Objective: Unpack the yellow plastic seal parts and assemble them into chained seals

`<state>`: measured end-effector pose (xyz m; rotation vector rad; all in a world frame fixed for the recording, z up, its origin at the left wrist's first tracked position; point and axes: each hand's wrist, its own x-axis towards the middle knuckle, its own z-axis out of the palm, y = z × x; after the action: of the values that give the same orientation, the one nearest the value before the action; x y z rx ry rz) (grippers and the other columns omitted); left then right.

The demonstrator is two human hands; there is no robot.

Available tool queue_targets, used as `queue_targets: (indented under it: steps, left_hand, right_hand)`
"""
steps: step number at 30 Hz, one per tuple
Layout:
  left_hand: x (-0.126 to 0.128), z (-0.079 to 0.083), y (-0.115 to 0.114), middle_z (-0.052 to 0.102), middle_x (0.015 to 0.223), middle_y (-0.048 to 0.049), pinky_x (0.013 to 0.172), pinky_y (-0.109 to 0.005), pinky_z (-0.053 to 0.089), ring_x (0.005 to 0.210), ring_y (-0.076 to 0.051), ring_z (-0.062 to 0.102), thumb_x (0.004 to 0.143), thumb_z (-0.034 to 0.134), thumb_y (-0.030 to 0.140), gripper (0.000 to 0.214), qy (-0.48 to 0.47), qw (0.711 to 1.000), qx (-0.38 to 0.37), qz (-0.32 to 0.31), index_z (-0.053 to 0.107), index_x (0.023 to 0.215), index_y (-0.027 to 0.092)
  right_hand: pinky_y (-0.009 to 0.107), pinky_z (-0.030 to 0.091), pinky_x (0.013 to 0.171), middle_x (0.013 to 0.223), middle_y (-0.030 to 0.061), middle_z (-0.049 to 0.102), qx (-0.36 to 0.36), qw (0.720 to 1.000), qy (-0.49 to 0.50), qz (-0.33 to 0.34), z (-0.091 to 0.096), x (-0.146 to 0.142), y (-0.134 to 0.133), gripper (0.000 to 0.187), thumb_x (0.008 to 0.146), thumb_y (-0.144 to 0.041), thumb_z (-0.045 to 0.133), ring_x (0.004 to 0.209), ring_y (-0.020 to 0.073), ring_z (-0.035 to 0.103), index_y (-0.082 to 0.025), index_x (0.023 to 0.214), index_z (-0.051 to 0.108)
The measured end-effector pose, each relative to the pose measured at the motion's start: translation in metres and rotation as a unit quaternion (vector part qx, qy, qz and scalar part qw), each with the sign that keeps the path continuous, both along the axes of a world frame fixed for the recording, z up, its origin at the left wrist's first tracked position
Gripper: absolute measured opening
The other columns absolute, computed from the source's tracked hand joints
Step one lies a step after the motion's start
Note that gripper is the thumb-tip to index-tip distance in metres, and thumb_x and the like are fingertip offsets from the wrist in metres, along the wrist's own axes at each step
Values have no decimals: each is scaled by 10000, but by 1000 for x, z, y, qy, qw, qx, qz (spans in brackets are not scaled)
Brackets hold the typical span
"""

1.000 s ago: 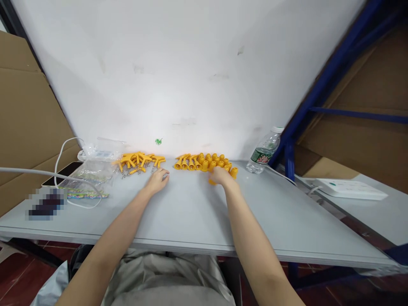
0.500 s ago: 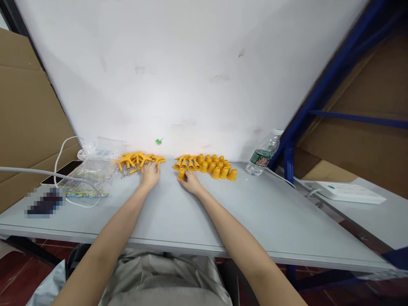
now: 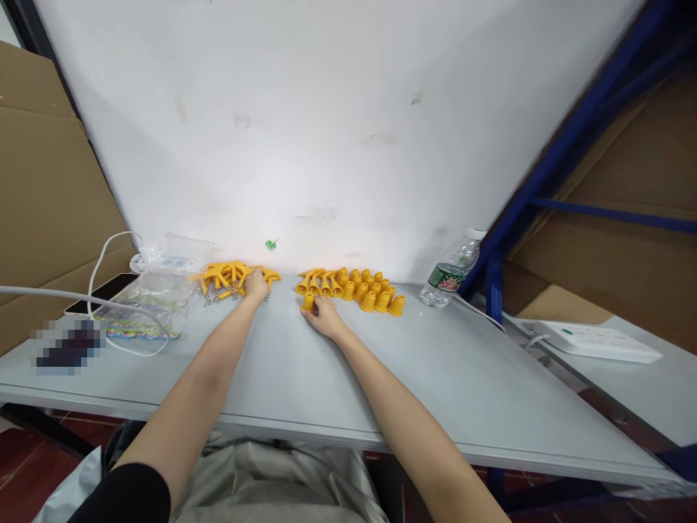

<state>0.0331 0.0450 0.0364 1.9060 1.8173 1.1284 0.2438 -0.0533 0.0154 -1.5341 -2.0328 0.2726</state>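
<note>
My left hand (image 3: 257, 283) is at the right end of a pile of yellow handle pieces (image 3: 231, 272) with small metal ends. Its fingers are curled round a curved yellow handle piece (image 3: 272, 274), partly hidden by the hand. On the table, my right hand (image 3: 327, 317) grips a small yellow cone-shaped cup (image 3: 308, 301), which stands upright with its narrow end up. Just behind it lie several cups with handles attached (image 3: 316, 283), their wide openings toward me. To their right, several yellow cups (image 3: 375, 292) stand in rows, narrow end up.
At the right stands a tilted-looking clear bottle (image 3: 451, 269), near a blue metal frame (image 3: 494, 283) and a white power strip (image 3: 604, 340). Clear plastic bags (image 3: 157, 290), a looped white cable (image 3: 96, 276) and a dark phone (image 3: 103, 290) lie left. A white wall (image 3: 337, 131) rises behind.
My left hand has moved slightly farther into the handle pile, and its fingers have closed round a piece. The right hand stays at the same cup. The view has shifted a little.
</note>
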Motion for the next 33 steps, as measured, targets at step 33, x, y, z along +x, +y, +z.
queue_targets:
  steps: [33]
  left_hand:
    - [3,33,-84,701,1088,-73,783,-254,571,948,-147,708,936,490,129,325,-756,646,-108,9,512,1235,254]
  right_hand:
    - [462,475,951,1073,113,667,90,990,107,5,-2,4,10,340,757,-182,613,1021,270,613,-178,1093,666]
